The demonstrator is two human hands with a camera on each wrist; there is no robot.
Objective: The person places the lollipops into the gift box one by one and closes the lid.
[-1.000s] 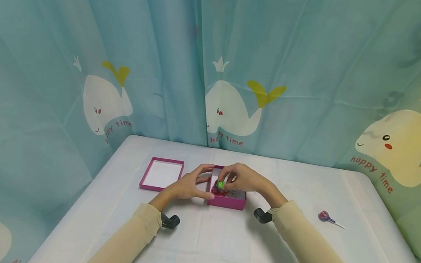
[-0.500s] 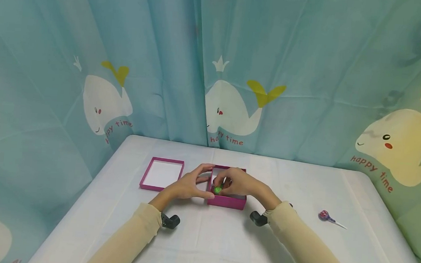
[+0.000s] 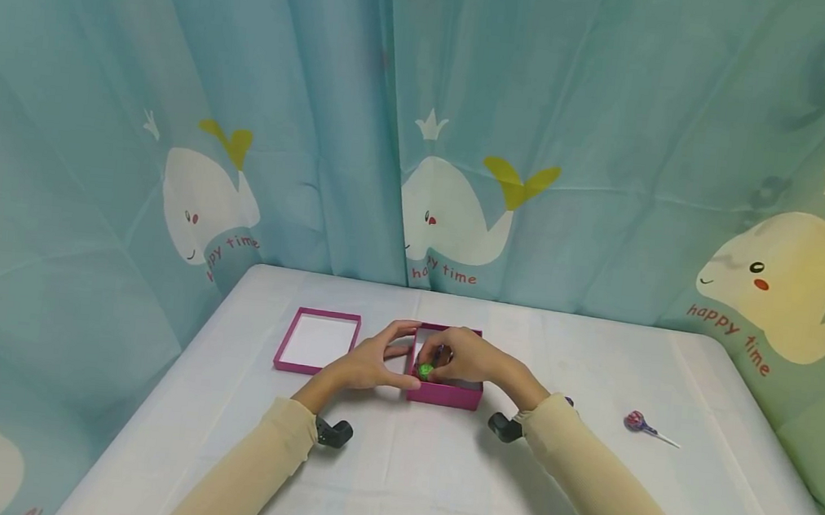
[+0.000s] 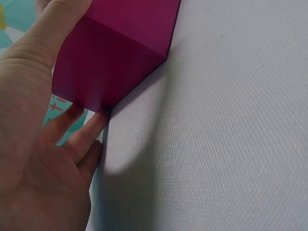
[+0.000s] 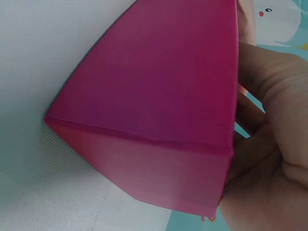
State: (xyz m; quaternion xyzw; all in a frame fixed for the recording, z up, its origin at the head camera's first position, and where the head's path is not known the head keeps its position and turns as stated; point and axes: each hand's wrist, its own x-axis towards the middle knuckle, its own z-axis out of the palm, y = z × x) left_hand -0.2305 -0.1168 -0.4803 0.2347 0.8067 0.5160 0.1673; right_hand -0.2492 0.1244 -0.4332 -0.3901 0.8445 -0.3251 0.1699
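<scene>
Green candy (image 3: pixel 425 371), partly hidden, is pinched by the right hand (image 3: pixel 468 355).

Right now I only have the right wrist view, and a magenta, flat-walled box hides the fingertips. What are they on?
Observer: The head view shows the right hand pinching a small, round, green item inside the magenta box.
Operator: And the other one?
Observer: The left hand holds the box's left side.
Operator: Anything lying further right?
Observer: A purple-and-red wrapped lollipop with a white stick lies on the white-covered table.
</scene>
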